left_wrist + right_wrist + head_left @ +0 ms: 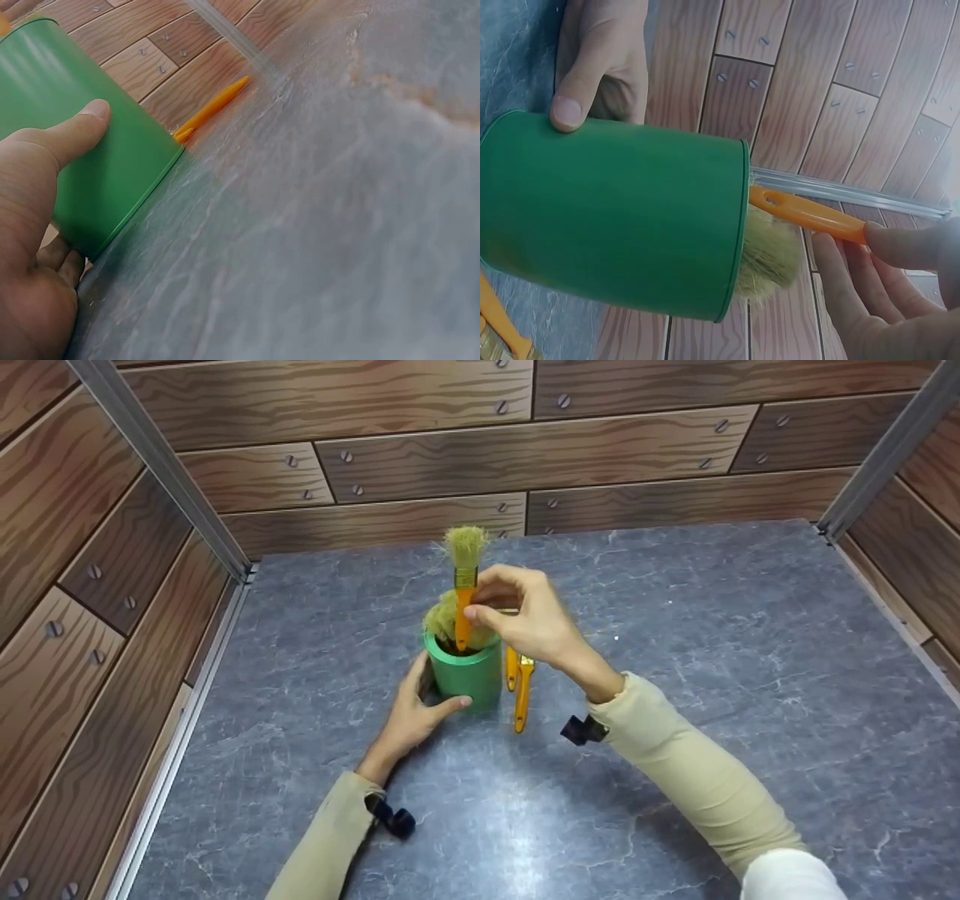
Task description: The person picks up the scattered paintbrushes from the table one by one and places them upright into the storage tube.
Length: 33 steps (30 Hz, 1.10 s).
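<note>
A green cylindrical container point(466, 679) stands upright on the table with bristle heads point(442, 617) showing at its mouth. My left hand point(411, 720) holds its left side, thumb across the front, as the left wrist view also shows. With thumb and fingers my right hand point(536, 619) pinches the orange handle of a paintbrush point(464, 598), bristles up. The end of that handle is at the container's rim point(747, 225). More paintbrushes with orange handles point(523, 697) lie on the table just right of the container; the container and right hand partly hide them.
The grey marbled table point(712, 660) reaches back to a wood-patterned wall point(420, 472). Metal rails point(180, 720) run along the left and right sides. Both sleeves carry small black wrist devices point(394, 817).
</note>
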Available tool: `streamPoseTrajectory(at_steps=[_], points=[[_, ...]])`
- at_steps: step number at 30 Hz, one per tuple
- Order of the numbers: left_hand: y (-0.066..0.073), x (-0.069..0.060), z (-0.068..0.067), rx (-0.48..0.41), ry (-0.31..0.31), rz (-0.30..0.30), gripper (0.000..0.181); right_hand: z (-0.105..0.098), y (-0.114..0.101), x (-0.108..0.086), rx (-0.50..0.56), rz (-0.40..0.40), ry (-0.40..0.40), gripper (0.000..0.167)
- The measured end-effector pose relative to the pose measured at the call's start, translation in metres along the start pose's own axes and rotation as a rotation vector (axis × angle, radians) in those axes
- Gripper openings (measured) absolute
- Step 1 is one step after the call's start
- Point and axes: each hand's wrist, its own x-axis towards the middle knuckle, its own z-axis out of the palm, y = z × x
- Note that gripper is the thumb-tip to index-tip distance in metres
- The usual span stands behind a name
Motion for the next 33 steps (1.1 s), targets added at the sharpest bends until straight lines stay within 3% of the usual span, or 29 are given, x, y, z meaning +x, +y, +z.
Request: streamPoseTrajectory(at_steps=[14,23,33], points=[[0.0,0.001,0.003,-0.013,-0.008,0.0,0.103,0.012,0.005,0.006,-0.016,-0.045,0.015,0.014],[-0.001,0.002,0.004,-0.021,-0.013,0.034,0.101,0.012,0.005,0.006,0.013,-0.081,0.019,0.013],[-0.002,0.0,0.0,-0.02,-0.001,0.021,0.104,0.006,0.003,0.001,0.03,-0.065,0.014,0.014]])
